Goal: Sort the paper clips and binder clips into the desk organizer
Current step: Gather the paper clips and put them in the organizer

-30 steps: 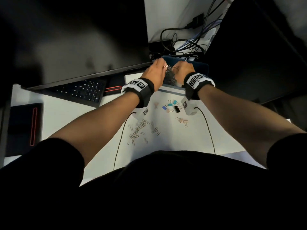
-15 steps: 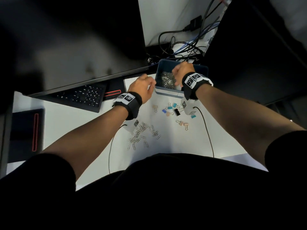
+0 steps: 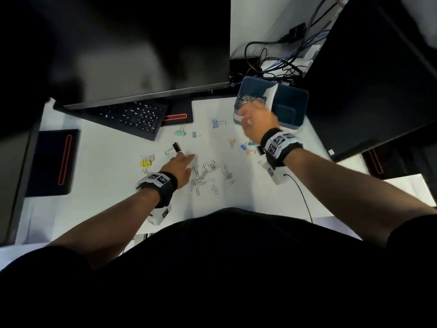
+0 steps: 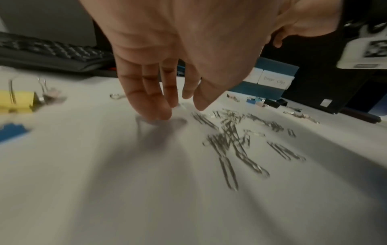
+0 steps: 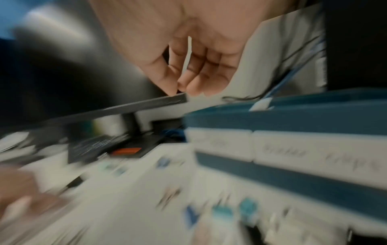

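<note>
The blue desk organizer (image 3: 292, 101) stands at the back right, with paper clips (image 3: 250, 100) in its left compartment; it also shows in the left wrist view (image 4: 274, 69) and the right wrist view (image 5: 293, 119). A loose pile of paper clips (image 3: 208, 174) (image 4: 230, 137) lies mid-table. My left hand (image 3: 186, 158) (image 4: 167, 109) is open, with its straight fingers touching the table at the pile's left edge. My right hand (image 3: 246, 116) (image 5: 184, 87) is blurred in front of the organizer, its fingers loosely curled with nothing seen in them. Coloured binder clips lie scattered: black (image 3: 176, 146), yellow (image 3: 145, 163) (image 4: 16, 101), green (image 3: 181, 133).
A keyboard (image 3: 132, 117) and a monitor (image 3: 118, 55) stand at the back left. Tangled cables (image 3: 283, 60) lie behind the organizer. A dark pad (image 3: 49, 162) sits at the far left. More binder clips (image 3: 246, 147) lie by my right wrist.
Both hands have left the organizer. The left hand swept back and left, down to the paper clip pile. The right hand pulled back to the organizer's front wall.
</note>
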A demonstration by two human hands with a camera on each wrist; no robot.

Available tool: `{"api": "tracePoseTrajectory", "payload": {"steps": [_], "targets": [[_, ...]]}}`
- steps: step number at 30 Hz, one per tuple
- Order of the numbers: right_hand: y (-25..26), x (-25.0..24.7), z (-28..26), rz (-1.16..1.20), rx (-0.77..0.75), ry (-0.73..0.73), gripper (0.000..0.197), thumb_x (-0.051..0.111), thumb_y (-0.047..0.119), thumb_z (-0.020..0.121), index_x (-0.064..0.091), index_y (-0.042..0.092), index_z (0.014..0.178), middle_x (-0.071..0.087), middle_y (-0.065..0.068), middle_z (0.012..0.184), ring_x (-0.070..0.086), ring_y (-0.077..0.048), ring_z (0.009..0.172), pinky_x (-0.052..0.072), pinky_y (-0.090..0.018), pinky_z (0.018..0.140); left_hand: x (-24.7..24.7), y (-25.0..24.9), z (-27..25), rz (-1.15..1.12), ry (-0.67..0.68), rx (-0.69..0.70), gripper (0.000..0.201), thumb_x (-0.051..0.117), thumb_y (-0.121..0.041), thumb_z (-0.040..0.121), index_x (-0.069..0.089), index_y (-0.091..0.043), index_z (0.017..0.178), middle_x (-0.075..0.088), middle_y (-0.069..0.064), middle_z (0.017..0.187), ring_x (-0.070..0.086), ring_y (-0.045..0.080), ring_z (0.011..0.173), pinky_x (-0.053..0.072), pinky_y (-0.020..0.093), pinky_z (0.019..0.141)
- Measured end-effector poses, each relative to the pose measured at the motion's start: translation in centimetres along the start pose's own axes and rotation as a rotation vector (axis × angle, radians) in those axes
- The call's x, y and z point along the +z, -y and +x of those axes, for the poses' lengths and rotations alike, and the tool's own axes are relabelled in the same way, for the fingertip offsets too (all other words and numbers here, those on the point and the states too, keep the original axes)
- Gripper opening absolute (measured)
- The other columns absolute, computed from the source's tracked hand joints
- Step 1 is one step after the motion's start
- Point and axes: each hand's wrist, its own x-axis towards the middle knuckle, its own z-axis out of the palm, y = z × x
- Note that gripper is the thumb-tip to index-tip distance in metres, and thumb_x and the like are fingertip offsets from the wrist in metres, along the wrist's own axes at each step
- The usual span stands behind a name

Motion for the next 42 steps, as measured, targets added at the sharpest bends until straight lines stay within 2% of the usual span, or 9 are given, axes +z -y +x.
{"api": "tracePoseTrajectory", "payload": {"steps": [5, 9, 12, 17, 23, 27, 31, 35, 42], "targets": [[1.7, 6.9, -5.9, -0.115, 0.168, 0.536, 0.055, 0.051, 0.005, 0.086, 0.043, 0.026, 0.136, 0.041, -0.006, 0.137, 0.056, -0.030, 0.114, 0.050, -0.036, 0.089, 1.7, -3.0, -0.7, -0.042, 0.052, 0.065, 0.065, 0.042, 0.000, 0.086, 0.026, -0.018, 0.146, 0.033, 0.010, 0.137, 0.039, 0.030, 0.125, 0.042, 0.040, 0.103], [2.6, 9.5, -8.7, -0.113, 0.100, 0.673, 0.069, 0.050, -0.001, 0.085, 0.029, 0.020, 0.148, 0.030, -0.011, 0.140, 0.054, -0.035, 0.118, 0.047, -0.037, 0.096, 2.3, -3.3, -1.9, -0.075, -0.001, 0.160, 0.062, 0.046, -0.001, 0.086, 0.032, -0.017, 0.144, 0.038, 0.010, 0.135, 0.040, 0.028, 0.125, 0.045, 0.040, 0.097], [2.6, 9.5, -8.7, -0.035, 0.072, 0.635, 0.071, 0.048, -0.007, 0.082, 0.035, 0.022, 0.145, 0.034, -0.008, 0.137, 0.053, -0.031, 0.118, 0.048, -0.038, 0.099, 2.3, -1.5, -2.7, -0.134, -0.126, 0.049, 0.051, 0.047, -0.013, 0.089, 0.038, -0.019, 0.139, 0.043, 0.009, 0.132, 0.047, 0.028, 0.119, 0.049, 0.043, 0.093], [2.5, 8.7, -6.6, -0.149, 0.103, 0.525, 0.076, 0.054, -0.004, 0.080, 0.028, 0.017, 0.148, 0.030, -0.010, 0.146, 0.034, -0.029, 0.135, 0.043, -0.043, 0.105, 2.9, 1.2, -4.5, -0.153, 0.015, -0.113, 0.049, 0.061, -0.023, 0.081, 0.039, -0.017, 0.125, 0.054, 0.007, 0.118, 0.059, 0.028, 0.102, 0.048, 0.035, 0.084], [2.9, 10.2, -7.2, -0.199, -0.166, 0.651, 0.075, 0.051, -0.007, 0.078, 0.034, 0.017, 0.147, 0.030, 0.003, 0.154, 0.029, -0.025, 0.137, 0.035, -0.040, 0.112, 4.1, -0.8, -4.1, -0.343, -0.090, -0.064, 0.035, 0.060, -0.013, 0.084, 0.052, -0.013, 0.118, 0.054, 0.010, 0.119, 0.058, 0.025, 0.106, 0.048, 0.034, 0.090], [1.9, 9.8, -8.4, -0.078, -0.115, 0.620, 0.073, 0.049, -0.009, 0.080, 0.038, 0.022, 0.145, 0.035, 0.001, 0.152, 0.032, -0.021, 0.138, 0.033, -0.035, 0.114, 3.8, -2.5, -2.9, -0.362, -0.126, 0.016, 0.032, 0.061, -0.015, 0.084, 0.055, -0.016, 0.115, 0.057, 0.009, 0.114, 0.060, 0.028, 0.102, 0.050, 0.038, 0.087], [-0.5, 7.9, -8.8, -0.053, 0.150, 0.416, 0.056, 0.051, -0.002, 0.082, 0.048, 0.021, 0.133, 0.048, -0.007, 0.132, 0.051, -0.026, 0.121, 0.046, -0.038, 0.100, 2.2, -2.2, -2.1, -0.277, -0.158, 0.019, 0.052, 0.062, -0.026, 0.083, 0.042, -0.022, 0.131, 0.044, 0.006, 0.128, 0.052, 0.026, 0.114, 0.050, 0.041, 0.091], [-0.9, 8.4, -9.4, -0.089, 0.258, 0.479, 0.052, 0.056, 0.005, 0.083, 0.043, 0.020, 0.131, 0.052, -0.009, 0.126, 0.059, -0.029, 0.107, 0.051, -0.036, 0.089, 1.7, -2.0, -1.6, -0.120, -0.009, -0.022, 0.080, 0.061, -0.033, 0.082, 0.017, -0.023, 0.148, 0.029, 0.009, 0.140, 0.036, 0.030, 0.128, 0.044, 0.042, 0.101], [1.4, 10.4, -9.7, -0.064, 0.032, 0.586, 0.063, 0.067, 0.015, 0.084, 0.041, 0.018, 0.141, 0.039, -0.009, 0.133, 0.054, -0.030, 0.115, 0.048, -0.035, 0.098, 3.2, -2.9, -2.1, -0.121, 0.031, 0.151, 0.082, 0.066, -0.038, 0.076, 0.025, -0.024, 0.146, 0.033, 0.006, 0.136, 0.036, 0.027, 0.127, 0.045, 0.042, 0.099]]}}
